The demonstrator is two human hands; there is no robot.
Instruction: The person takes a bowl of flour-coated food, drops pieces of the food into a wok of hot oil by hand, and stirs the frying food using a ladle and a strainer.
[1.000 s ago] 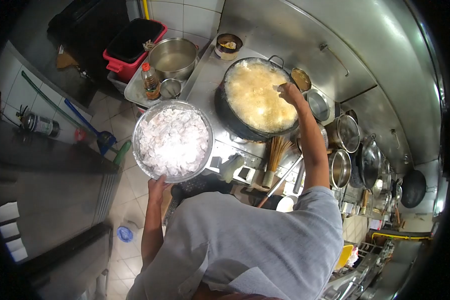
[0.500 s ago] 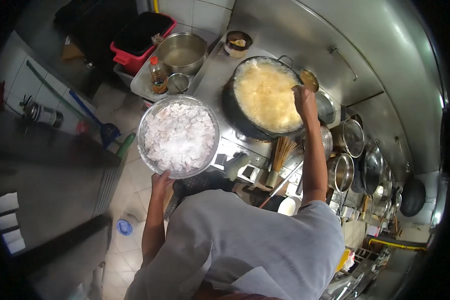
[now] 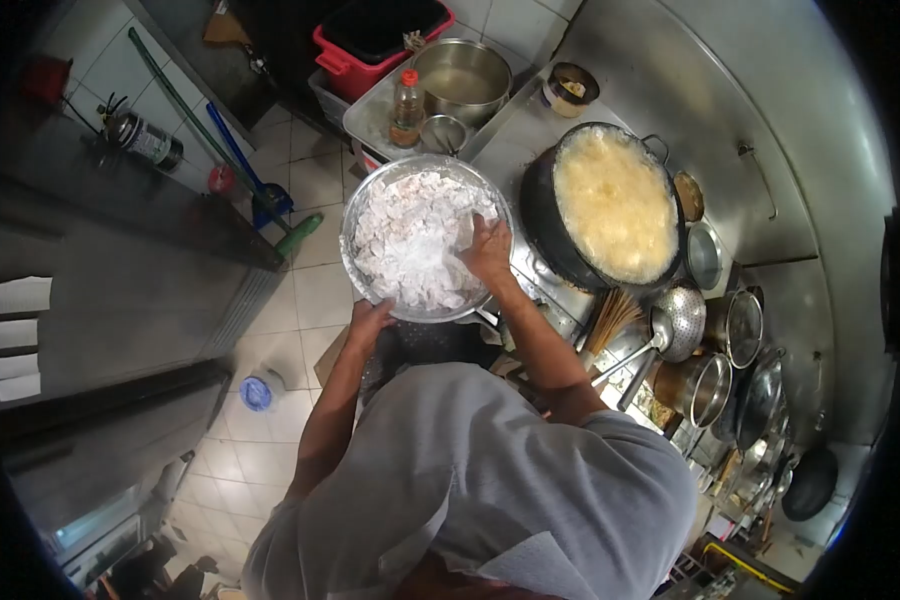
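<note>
A wide metal bowl [image 3: 348,245] of flour-coated pieces [image 3: 410,240] is in front of my body. My left hand [image 3: 372,322] is closed on its near left rim, thumb over the edge. My right hand [image 3: 488,250] reaches in over the right side, its fingers curled around some white, floured pieces; the fingertips are partly hidden in the flour. To the right of the bowl, a large black pot [image 3: 542,215] contains bubbling, foaming golden oil [image 3: 615,205].
A bottle with a red cap [image 3: 407,108] and a steel pot [image 3: 462,98] stand on a tray behind the bowl. A bamboo whisk brush [image 3: 613,318], a perforated strainer [image 3: 682,320] and a ladle [image 3: 660,328] lie right of me. A blue-lidded container [image 3: 256,393] is on the floor.
My right hand has moved from the far right edge of the black pot into the bowl of floured pieces. My left hand still holds the bowl. The view has turned, shifting the scene right.
</note>
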